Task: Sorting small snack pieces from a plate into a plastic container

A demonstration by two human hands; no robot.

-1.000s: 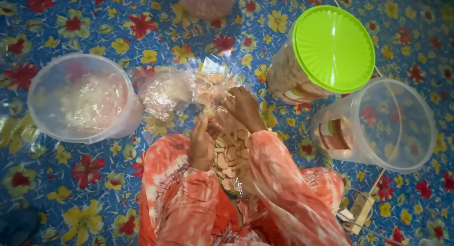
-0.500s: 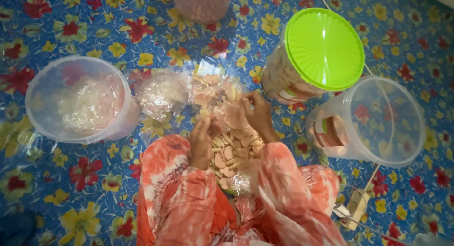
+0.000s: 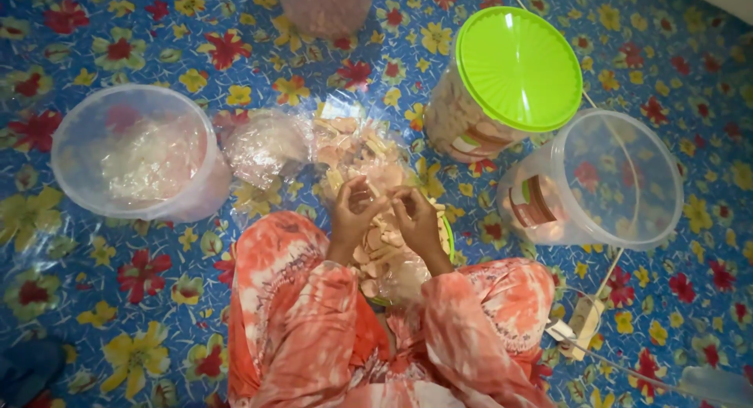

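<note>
two hands meet over a pile of pale chips (image 3: 375,220) that sits in crinkly clear plastic on the person's lap, just above the orange-and-white patterned sleeves (image 3: 314,322). left hand (image 3: 351,212) has its grip pinched together on one thin chip near the top of the pile; right hand (image 3: 416,220) is curled with fingers close, likely on another chip or the plastic edge, but i cannot tell exactly what it clamps. chips look thin, flat, brittle, roughly oval, pinkish-beige, so a light fingertip pinch seems best, lifting single pieces off the top rather than digging, and keeping the plastic flat so nothing slides to the floor. all places from the pile: left of it a crumpled clear plastic bag (image 3: 263,145), further left an open translucent tub (image 3: 133,153) with crinkled film inside; upper right a round jar with a lime green lid (image 3: 518,67), packed with chips; right of it an open clear tub (image 3: 604,180) tilted on its side, nearly empty, label on its wall; above, partly cut off, a pinkish container (image 3: 325,8). lower right a white power strip (image 3: 580,326) with cord. floor is a glossy blue floral mat (image 3: 141,282), red and yellow flowers.
</note>
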